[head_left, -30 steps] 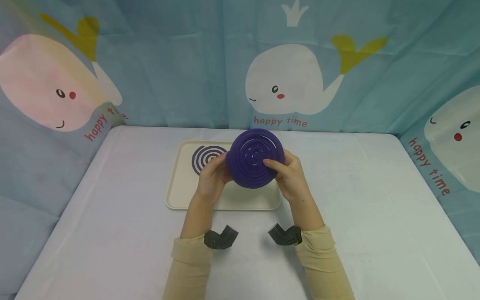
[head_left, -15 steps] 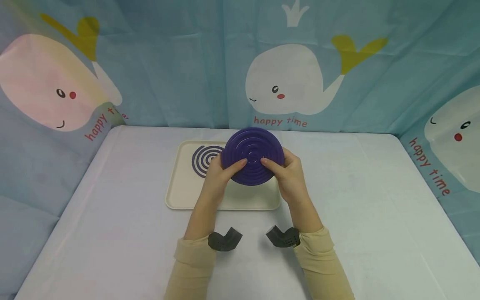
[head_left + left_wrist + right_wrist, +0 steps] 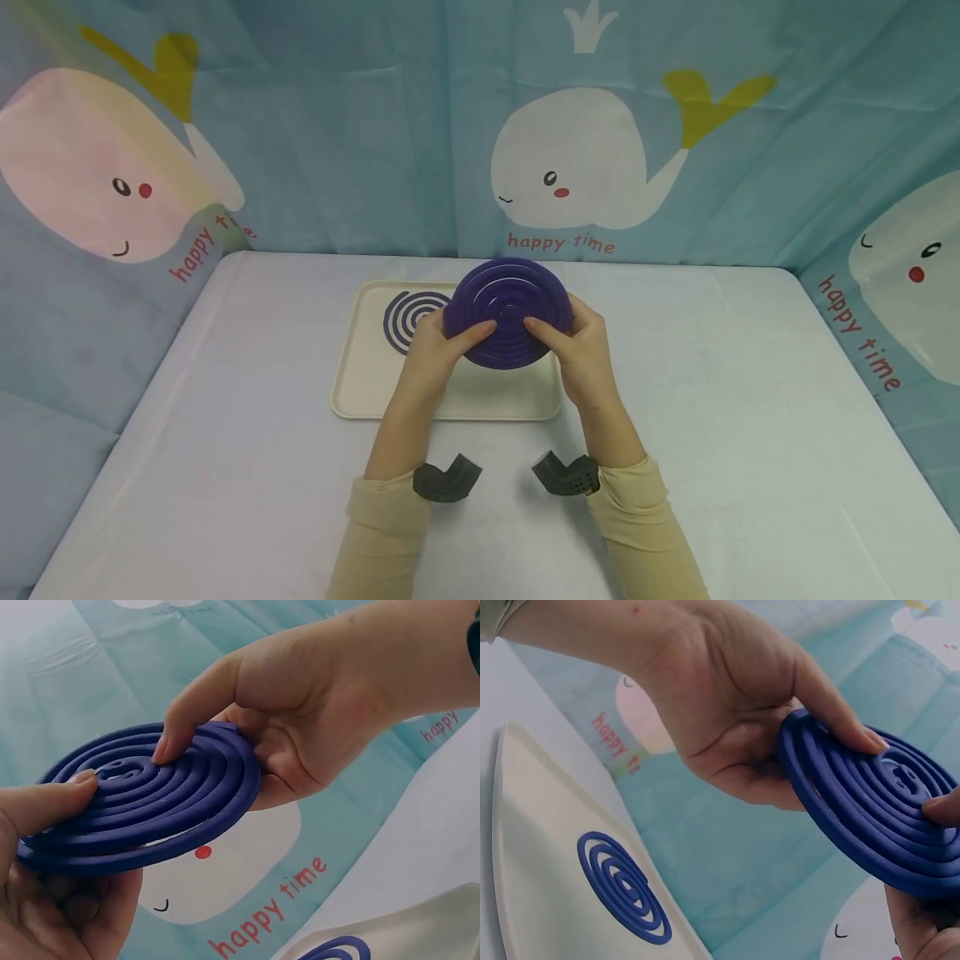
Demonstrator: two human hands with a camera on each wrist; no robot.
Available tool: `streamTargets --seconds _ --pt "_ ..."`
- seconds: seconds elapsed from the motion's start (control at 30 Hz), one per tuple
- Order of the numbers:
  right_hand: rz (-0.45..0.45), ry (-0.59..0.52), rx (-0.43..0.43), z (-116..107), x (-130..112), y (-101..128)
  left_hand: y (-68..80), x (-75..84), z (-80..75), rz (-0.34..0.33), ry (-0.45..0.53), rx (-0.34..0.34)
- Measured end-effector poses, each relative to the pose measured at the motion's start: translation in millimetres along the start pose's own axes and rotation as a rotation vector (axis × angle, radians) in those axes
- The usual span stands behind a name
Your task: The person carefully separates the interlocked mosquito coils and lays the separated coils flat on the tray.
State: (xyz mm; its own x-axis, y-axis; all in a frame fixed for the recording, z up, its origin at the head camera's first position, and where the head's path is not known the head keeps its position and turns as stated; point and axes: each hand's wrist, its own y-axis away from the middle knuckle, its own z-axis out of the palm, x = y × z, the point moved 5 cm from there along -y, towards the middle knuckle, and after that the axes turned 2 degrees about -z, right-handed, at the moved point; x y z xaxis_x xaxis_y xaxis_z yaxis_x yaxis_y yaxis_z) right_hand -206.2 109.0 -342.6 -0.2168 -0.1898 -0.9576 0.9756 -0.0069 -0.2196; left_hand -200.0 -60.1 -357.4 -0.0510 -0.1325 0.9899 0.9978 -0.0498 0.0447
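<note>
Purple spiral coil stack point(image 3: 508, 315) held in the air above a cream tray point(image 3: 360, 392), gripped at both edges by left hand point(image 3: 427, 354) and right hand point(image 3: 585, 350), thumbs pressing its top. Single flat coil point(image 3: 408, 317) on the tray's left part.

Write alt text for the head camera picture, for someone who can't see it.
Two hands, the left hand and right hand, hold a thick purple spiral coil stack above a cream tray on a white table. A single purple coil lies flat in the tray; a whale-print curtain hangs behind.
</note>
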Motion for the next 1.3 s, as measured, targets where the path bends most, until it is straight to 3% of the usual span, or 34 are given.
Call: streamTargets --seconds 0.43,0.63,0.9,1.3 --pt "0.024 -0.076 -0.114 -3.5 4.6 -2.7 -1.4 -0.6 -1.8 0.023 0.028 -0.062" --pt "0.045 -0.086 -0.102 -3.8 5.1 -2.2 -2.2 -2.3 -1.5 0.004 -0.01 -0.03" --pt "0.008 -0.015 -0.079 -2.4 3.6 -2.9 -0.5 1.8 -2.0 0.032 -0.06 -0.009" --pt "0.01 0.024 -0.079 -3.1 6.4 -3.0 0.8 2.9 -3.0 0.017 -0.104 -0.017"
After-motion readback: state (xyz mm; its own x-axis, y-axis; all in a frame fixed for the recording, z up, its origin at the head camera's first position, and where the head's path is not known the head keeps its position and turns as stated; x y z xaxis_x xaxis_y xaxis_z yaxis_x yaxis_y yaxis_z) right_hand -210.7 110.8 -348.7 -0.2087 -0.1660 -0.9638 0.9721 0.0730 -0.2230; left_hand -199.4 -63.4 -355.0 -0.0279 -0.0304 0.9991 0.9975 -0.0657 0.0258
